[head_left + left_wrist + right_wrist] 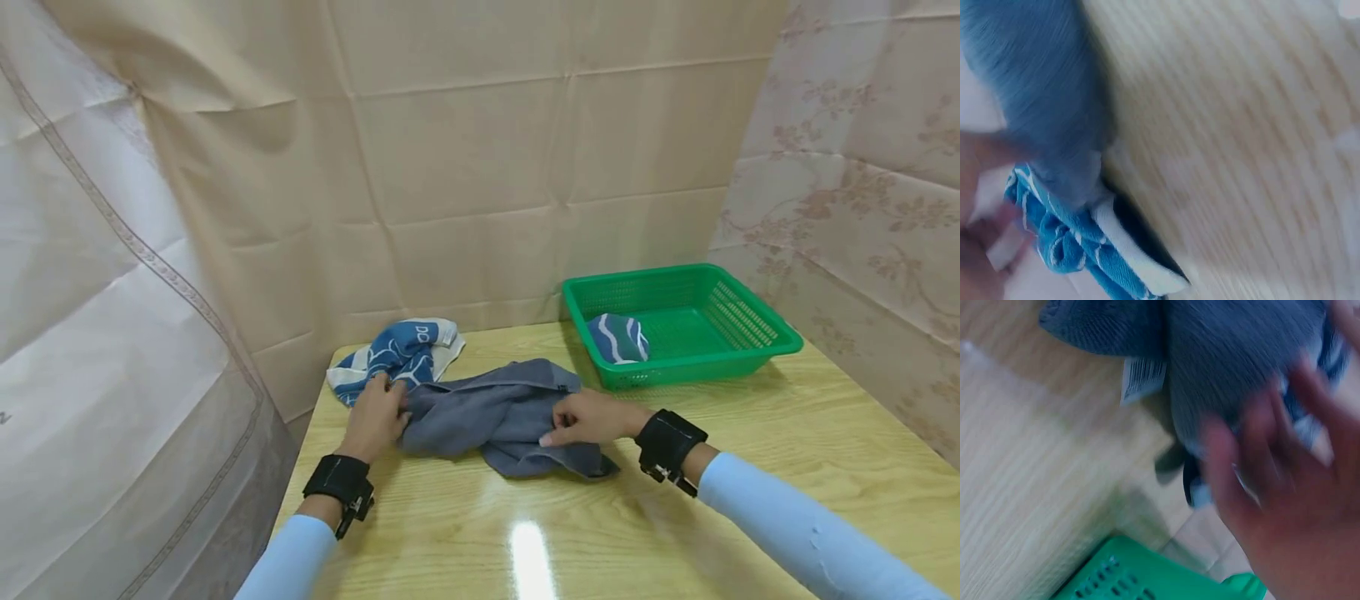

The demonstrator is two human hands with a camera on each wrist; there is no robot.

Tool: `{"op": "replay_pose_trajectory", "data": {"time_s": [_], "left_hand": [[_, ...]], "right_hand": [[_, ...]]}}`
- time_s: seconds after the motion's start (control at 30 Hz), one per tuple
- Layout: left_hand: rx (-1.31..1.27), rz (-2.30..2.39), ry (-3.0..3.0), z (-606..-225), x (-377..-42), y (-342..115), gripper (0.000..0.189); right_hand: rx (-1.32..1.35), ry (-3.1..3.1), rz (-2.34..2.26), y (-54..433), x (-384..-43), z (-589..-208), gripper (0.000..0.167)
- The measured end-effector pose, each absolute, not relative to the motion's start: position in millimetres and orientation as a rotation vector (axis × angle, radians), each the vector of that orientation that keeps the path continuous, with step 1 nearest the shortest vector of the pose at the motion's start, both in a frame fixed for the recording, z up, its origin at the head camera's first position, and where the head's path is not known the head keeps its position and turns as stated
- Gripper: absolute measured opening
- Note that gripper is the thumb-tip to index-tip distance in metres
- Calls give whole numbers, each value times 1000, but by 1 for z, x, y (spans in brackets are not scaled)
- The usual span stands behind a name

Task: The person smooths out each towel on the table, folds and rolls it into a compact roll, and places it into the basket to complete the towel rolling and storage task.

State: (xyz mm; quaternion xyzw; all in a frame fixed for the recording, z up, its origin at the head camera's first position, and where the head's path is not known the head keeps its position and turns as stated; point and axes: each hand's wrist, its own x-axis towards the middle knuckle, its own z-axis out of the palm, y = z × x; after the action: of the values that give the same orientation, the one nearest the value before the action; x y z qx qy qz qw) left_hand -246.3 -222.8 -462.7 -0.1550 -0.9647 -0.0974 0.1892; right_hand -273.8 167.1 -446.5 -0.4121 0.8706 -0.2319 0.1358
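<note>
A crumpled grey towel lies across the middle of the wooden table; its white barcode label shows in the right wrist view. My left hand is at the towel's left end, thumb and fingers apart and blurred in the left wrist view. Over the right end is my right hand, its blurred fingers spread and loosely bent against the cloth. Behind the left hand lies a bunched blue-and-white patterned towel, which also shows beside the grey cloth in the left wrist view.
A green plastic basket stands at the back right, with a folded blue, grey and white cloth inside its left end. Beige curtain hangs behind the wooden table, and pale draped fabric borders it on the left.
</note>
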Motion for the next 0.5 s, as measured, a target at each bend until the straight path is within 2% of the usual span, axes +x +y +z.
{"op": "replay_pose_trajectory", "data": {"time_s": [0.07, 0.13, 0.23, 0.3, 0.33, 0.4, 0.5], "left_hand": [[-690, -393, -2679, -468, -249, -217, 22], [-881, -520, -2689, -472, -252, -210, 25], [-995, -655, -2804, -477, -254, -200, 32], [-994, -655, -2901, -482, -254, -197, 47], [-977, -634, -2949, -484, -253, -196, 57], [-932, -570, -3030, -487, -251, -195, 76], [-887, -419, -3104, -486, -250, -191, 92]], "right_hand": [[-1198, 2709, -691, 159, -274, -451, 35], [-1170, 2849, -630, 150, -274, -457, 59], [-1154, 2854, -547, 136, -273, -466, 104], [-1191, 2824, -511, 128, -272, -470, 114], [-1218, 2815, -503, 124, -271, -471, 111], [-1296, 2833, -471, 120, -269, -472, 95], [-1473, 2951, -366, 116, -268, -469, 46]]}}
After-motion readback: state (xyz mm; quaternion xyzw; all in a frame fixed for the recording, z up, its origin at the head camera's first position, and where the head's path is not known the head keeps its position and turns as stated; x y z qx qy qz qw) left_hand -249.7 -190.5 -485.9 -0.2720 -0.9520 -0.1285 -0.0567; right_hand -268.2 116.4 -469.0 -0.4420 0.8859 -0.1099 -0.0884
